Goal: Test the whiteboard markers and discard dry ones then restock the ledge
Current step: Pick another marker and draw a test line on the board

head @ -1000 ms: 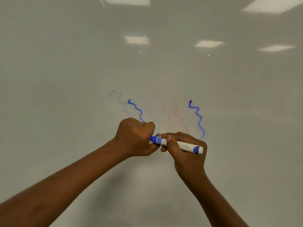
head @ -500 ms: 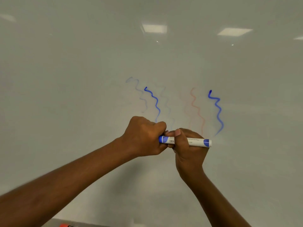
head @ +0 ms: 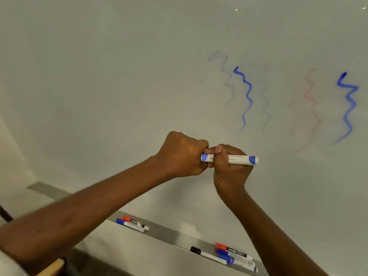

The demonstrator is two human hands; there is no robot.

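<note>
Your left hand point(head: 183, 154) is fisted over one end of a blue marker point(head: 235, 159), and your right hand point(head: 229, 166) grips its white barrel, held level before the whiteboard point(head: 99, 76). Blue, grey and faint red squiggles point(head: 246, 98) mark the board above. On the ledge point(head: 169, 235) below lie two markers point(head: 132, 224) left and four markers point(head: 229, 255) right.

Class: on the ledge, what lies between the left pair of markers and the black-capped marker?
Nothing: in the head view, the ledge is bare between the left pair of markers and the black-capped marker.

Dark post point(head: 5, 213) at left edge, tan wooden piece point(head: 52, 266) bottom left
</note>
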